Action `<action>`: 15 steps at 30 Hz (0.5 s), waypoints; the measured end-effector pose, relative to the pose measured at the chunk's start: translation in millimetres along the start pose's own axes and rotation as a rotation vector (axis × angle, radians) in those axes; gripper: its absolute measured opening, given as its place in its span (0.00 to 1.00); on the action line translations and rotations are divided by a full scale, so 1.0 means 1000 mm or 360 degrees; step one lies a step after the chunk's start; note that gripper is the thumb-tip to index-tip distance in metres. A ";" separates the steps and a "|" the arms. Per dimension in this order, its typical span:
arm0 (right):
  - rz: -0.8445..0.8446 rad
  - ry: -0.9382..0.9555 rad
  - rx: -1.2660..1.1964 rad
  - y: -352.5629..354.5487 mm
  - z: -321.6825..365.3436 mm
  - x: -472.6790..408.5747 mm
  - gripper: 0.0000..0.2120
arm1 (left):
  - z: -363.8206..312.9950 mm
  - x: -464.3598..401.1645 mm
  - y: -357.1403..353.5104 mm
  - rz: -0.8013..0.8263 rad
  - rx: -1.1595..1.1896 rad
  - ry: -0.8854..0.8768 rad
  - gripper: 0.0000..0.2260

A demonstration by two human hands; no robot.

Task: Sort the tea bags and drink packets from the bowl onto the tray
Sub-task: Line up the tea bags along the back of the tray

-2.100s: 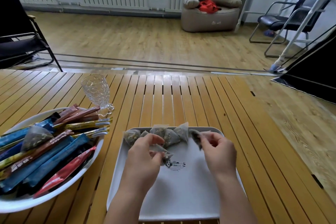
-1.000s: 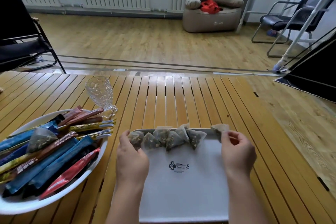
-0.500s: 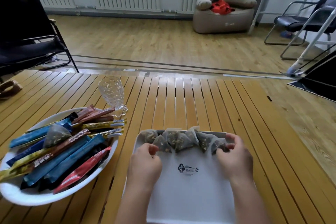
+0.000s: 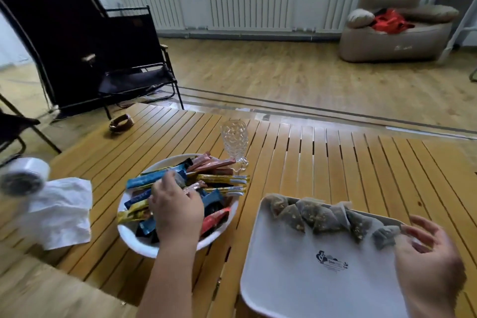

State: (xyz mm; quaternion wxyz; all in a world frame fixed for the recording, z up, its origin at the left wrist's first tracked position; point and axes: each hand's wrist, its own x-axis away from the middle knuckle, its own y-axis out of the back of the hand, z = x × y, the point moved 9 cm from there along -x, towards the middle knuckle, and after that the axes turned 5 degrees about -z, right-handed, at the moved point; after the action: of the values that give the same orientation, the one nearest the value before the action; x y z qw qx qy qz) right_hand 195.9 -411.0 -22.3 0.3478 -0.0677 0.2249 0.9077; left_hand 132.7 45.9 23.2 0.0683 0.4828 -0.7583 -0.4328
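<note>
The white bowl (image 4: 134,240) holds several coloured stick packets (image 4: 222,179) and one grey pyramid tea bag (image 4: 180,178). My left hand (image 4: 178,212) is down in the bowl, with index finger and thumb curled around that tea bag. To the right, the white tray (image 4: 296,279) carries a row of several pyramid tea bags (image 4: 317,217) along its far edge. Over the tray's right edge hovers my right hand (image 4: 428,261), its fingers relaxed and spread beside the last tea bag in the row, holding nothing.
A cut-glass goblet (image 4: 234,141) stands just behind the bowl. A crumpled white tissue (image 4: 62,212) and a plastic roll (image 4: 23,175) lie at the left of the slatted wooden table. A brown band (image 4: 120,122) lies at the far left corner, in front of a black chair (image 4: 134,77).
My left hand left the tray and moved left into the bowl onto the tea bag. My right hand let go of the last tea bag in the row. The view swung left.
</note>
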 end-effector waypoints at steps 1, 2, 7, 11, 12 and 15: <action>0.0006 0.0000 -0.0024 -0.004 0.003 0.003 0.17 | 0.009 -0.018 0.000 0.0053 -0.0121 0.0046 0.24; 0.0024 -0.0013 -0.0061 -0.008 0.007 0.006 0.17 | 0.017 -0.034 -0.004 0.0148 -0.0212 0.0085 0.25; 0.0303 0.0131 -0.0133 -0.031 0.042 0.029 0.15 | 0.014 -0.058 0.010 0.0060 -0.0077 -0.0077 0.06; 0.0805 0.0269 -0.0286 -0.063 0.072 0.062 0.16 | -0.061 0.015 0.004 0.0309 0.0538 -0.0431 0.04; 0.0938 0.0285 -0.0330 -0.070 0.077 0.071 0.18 | -0.080 0.042 -0.011 0.0529 0.0671 -0.0452 0.04; 0.1157 0.0272 -0.0519 -0.074 0.083 0.084 0.14 | -0.116 0.108 -0.044 0.0968 0.0941 -0.0419 0.04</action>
State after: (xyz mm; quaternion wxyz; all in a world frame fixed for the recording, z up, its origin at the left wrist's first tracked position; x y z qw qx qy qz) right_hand 185.0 -274.4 1.6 -0.0311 -0.1132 0.1154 0.9864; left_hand 166.2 -114.7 28.8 -0.0455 0.1773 -0.9592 -0.2153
